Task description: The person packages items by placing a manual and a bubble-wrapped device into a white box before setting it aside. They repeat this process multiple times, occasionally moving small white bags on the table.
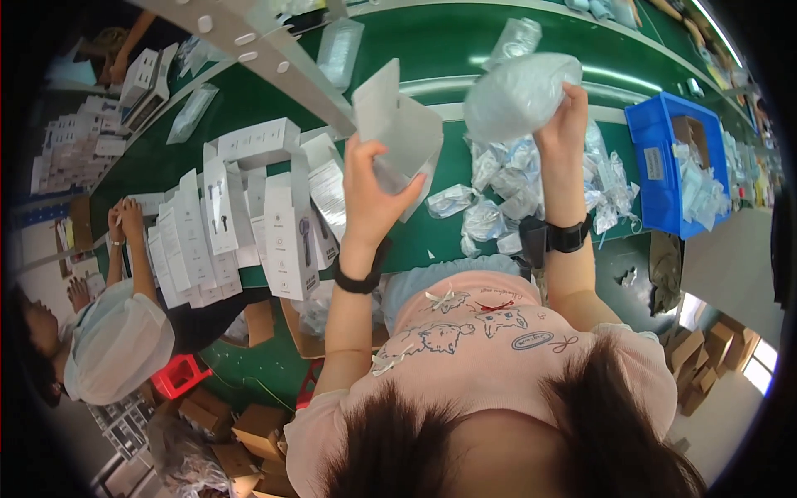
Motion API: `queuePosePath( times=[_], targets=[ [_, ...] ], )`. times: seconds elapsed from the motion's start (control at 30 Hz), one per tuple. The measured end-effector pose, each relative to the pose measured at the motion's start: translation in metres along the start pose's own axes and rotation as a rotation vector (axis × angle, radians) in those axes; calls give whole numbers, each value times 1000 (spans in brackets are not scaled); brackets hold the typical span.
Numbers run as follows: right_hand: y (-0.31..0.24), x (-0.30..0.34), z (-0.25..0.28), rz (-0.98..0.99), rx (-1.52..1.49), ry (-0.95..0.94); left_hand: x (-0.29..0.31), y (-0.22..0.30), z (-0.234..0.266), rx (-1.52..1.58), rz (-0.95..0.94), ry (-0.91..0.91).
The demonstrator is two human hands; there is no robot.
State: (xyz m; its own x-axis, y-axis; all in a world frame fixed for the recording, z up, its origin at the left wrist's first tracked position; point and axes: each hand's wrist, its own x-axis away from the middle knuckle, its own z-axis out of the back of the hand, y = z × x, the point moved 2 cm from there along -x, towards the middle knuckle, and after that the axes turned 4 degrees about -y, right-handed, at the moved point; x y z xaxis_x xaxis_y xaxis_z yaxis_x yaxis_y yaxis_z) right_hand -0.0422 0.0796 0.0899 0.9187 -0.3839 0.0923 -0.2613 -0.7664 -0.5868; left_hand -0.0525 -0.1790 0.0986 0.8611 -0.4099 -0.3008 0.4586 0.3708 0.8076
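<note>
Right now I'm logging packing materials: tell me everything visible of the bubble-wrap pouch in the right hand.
The bubble-wrap pouch is whitish, translucent and puffy, with a rounded outline and a surface that looks like soft plastic. The right hand grips its right edge, holding it up over the green workbench. Any contents cannot be made out.

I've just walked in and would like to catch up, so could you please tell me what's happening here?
The person's left hand holds an open white box; the right hand holds a puffy translucent bag. Clear packets lie piled on the green bench. Other white boxes stand to the left, and a blue bin is to the right.
</note>
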Motion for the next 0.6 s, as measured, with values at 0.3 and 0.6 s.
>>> queuePosePath(
  times=[0.3, 0.6],
  targets=[
    [40, 21, -40, 616, 787, -43, -8, -15, -55, 109, 183, -90],
    [41, 28, 0, 610, 1405, -327, -10, -76, -69, 88, -138, 48]
  ],
)
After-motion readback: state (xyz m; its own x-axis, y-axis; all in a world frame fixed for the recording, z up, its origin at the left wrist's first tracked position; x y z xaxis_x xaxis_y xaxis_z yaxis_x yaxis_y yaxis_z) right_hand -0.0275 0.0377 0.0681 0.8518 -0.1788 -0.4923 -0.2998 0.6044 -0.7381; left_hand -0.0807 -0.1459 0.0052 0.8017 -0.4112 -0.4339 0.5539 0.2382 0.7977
